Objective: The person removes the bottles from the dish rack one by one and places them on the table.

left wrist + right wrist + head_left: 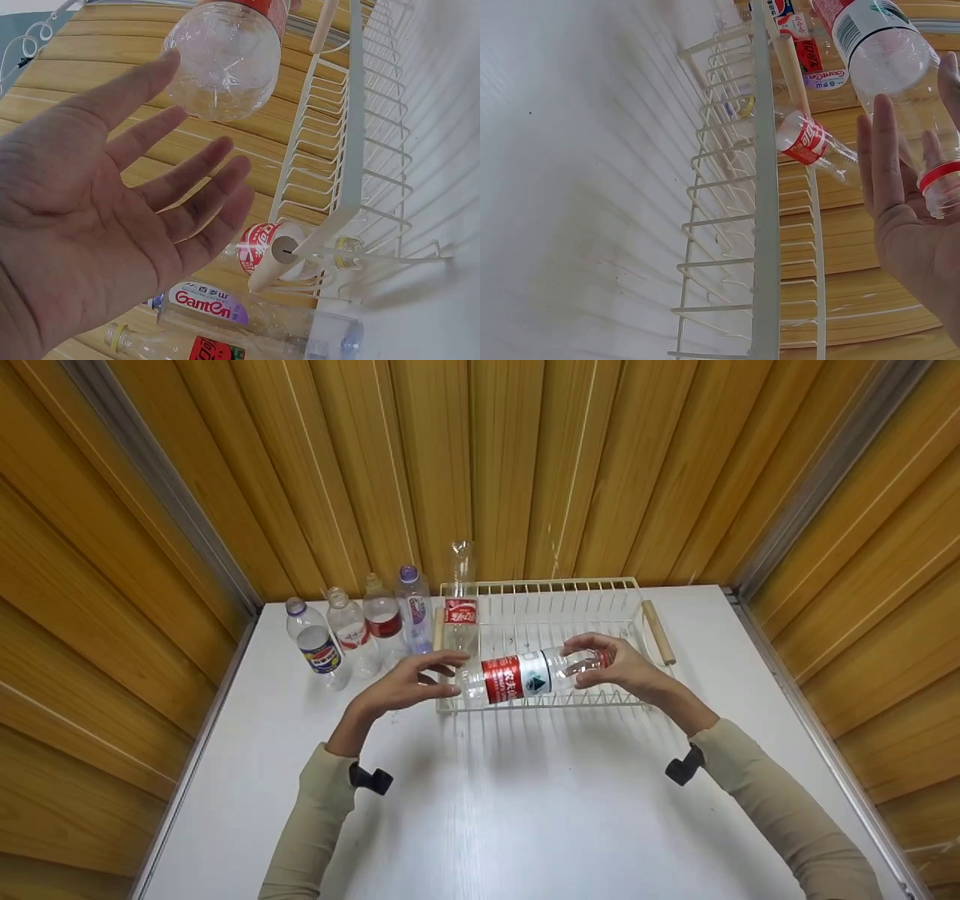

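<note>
A clear plastic water bottle [504, 679] with a red and white label is held lying nearly level over the front of a cream wire rack [555, 706]. My right hand [619, 666] grips it around the neck end, where a red ring [939, 174] circles the neck. At the base end is my left hand [409, 684], fingers extended and spread; its thumb tip meets the edge of the base in the left wrist view, though contact is hard to tell. Inside the rack's left end, a clear bottle with a red label [460, 611] stands neck down.
Left of the rack, several bottles stand on the white table [480, 810]: one with a blue label [321, 654], one with a white and red label [352, 634], one with a red label [384, 622], and a purple-capped one [415, 607]. Wooden handles [658, 631] flank the rack. Wood-patterned panels [495, 472] enclose the table.
</note>
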The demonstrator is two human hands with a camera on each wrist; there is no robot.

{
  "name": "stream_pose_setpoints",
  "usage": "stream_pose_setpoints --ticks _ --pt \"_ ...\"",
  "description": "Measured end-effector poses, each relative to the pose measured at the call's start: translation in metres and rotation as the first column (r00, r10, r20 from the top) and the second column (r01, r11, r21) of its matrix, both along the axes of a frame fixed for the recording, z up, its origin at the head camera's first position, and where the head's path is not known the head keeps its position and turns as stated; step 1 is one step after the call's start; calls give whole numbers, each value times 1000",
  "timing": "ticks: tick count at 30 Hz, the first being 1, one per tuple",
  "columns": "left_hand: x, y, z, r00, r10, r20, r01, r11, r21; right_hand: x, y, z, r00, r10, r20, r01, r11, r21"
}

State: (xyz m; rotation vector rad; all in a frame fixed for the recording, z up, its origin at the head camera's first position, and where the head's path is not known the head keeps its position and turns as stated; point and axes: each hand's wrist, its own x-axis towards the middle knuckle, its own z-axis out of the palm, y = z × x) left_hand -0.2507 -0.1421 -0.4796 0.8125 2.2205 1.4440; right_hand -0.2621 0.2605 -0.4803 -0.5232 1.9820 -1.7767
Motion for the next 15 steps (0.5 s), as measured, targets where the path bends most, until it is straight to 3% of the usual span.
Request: stream_pose_setpoints --ticks 15 --pt "-1 31 3 987 -158 -1 158 987 8 7 1 6 997 -11 -74 13 1000 20"
